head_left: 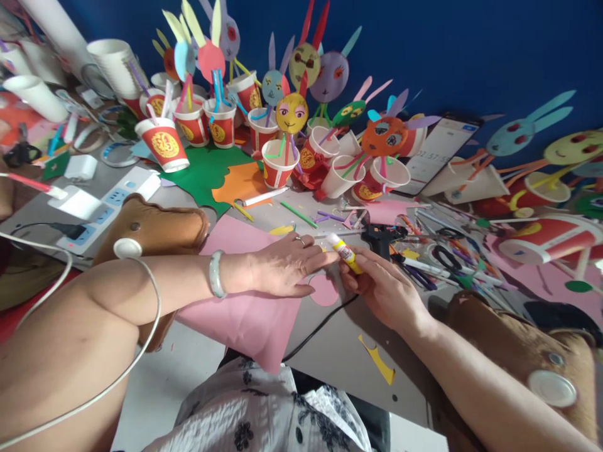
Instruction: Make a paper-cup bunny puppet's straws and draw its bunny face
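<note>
My right hand (pixel 379 282) is closed around a small yellow glue stick (pixel 347 253), its white end pointing up and left. My left hand (pixel 287 263), palm down with fingers stretched out, hovers over or rests on the right edge of a pink paper sheet (pixel 254 320); I cannot tell which. The left index fingertip reaches close to the glue stick, perhaps touching it. Just below the left fingers lies a round pink paper disc (pixel 324 290) on the grey table (pixel 330 351).
Red-and-white paper cups (pixel 280 164) with paper rabbit heads line the back. A glue gun (pixel 384 235), pipe cleaners and scraps lie to the right. Brown cushions (pixel 151 226) flank both arms. A power strip (pixel 106 213) sits left; a white cable (pixel 148 339) crosses my left arm.
</note>
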Demonstrator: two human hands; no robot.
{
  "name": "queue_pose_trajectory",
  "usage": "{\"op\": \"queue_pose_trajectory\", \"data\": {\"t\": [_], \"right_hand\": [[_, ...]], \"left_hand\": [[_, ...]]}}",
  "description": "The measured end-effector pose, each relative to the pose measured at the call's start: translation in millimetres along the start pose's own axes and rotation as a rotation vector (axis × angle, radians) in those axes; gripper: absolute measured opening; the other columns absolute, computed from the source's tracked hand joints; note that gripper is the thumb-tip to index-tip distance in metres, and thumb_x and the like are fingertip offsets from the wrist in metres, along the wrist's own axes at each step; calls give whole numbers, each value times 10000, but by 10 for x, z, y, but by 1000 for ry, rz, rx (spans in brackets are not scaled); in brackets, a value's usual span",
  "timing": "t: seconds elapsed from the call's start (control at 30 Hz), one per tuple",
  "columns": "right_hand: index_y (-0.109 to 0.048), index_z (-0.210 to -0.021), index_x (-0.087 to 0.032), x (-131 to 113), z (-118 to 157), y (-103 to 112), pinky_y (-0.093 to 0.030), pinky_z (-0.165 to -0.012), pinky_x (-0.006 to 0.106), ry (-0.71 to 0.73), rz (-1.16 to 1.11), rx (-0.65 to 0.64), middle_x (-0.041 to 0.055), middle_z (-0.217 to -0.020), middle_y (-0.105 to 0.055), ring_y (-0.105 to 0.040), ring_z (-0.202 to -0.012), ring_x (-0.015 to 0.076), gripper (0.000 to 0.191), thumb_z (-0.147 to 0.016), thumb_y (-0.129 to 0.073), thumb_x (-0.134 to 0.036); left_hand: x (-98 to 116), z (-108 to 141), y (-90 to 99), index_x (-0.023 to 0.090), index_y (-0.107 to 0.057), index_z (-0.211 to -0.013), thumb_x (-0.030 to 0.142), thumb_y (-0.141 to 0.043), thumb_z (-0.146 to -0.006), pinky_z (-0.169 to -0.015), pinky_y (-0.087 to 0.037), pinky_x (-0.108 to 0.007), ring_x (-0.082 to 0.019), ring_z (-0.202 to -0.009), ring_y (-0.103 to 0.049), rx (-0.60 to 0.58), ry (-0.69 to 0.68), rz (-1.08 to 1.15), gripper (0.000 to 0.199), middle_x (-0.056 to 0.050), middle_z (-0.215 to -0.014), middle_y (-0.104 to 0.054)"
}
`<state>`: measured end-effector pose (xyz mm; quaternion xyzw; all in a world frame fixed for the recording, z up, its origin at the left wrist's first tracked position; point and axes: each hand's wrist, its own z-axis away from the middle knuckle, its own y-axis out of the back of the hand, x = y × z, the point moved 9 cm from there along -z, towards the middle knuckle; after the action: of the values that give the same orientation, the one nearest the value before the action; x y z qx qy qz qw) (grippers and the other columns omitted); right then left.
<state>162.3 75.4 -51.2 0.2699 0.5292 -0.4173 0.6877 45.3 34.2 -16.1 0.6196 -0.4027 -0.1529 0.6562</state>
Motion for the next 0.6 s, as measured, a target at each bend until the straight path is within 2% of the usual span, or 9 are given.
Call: {"op": "queue_pose_trajectory", "data": {"t": [0.1,0.17,0.37,0.47,0.6], "right_hand": [[-635,-901,-226,-11,7,-58,-451,-567,281,-17,-42,-38,8,-762,-540,-497,-623,141,203,-926,-583,-420],[-654,-937,-222,-4,22,-110,-463,-578,276,-31,-60,-65,0,-745,-541,-513,-632,138,198,-919,-617,-416],[-573,-1264,-255,74,75,-293,-529,-627,285,-70,-135,-194,-18,-775,-642,-613,-637,132,363,-936,-650,-390],[-577,-1243,-235,61,82,-304,-535,-631,275,-73,-136,-248,-6,-779,-673,-649,-651,132,329,-950,-643,-369],[-629,-1151,-180,68,119,-322,-512,-576,242,-164,-85,-344,43,-845,-708,-651,-657,121,282,-956,-634,-385]], "left_hand": [[15,1,7,137,-198,-1544,265,-561,-920,-938,-397,-410,-291,-1092,-561,-8,-3,13,733,-154,-1270,-635],[18,0,-3,143,-157,-1565,265,-556,-925,-958,-398,-416,-294,-1135,-556,-10,-4,5,763,-163,-1325,-612],[25,14,25,204,-257,-1541,319,-500,-965,-997,-391,-448,-306,-1210,-539,41,-21,-55,636,-147,-1420,-565],[34,15,39,162,-310,-1512,358,-480,-979,-952,-407,-435,-310,-1150,-563,40,-26,-74,593,-155,-1343,-612],[26,10,24,132,-374,-1451,390,-420,-1004,-907,-417,-433,-303,-1067,-567,24,-17,-66,518,-137,-1185,-675]]}}
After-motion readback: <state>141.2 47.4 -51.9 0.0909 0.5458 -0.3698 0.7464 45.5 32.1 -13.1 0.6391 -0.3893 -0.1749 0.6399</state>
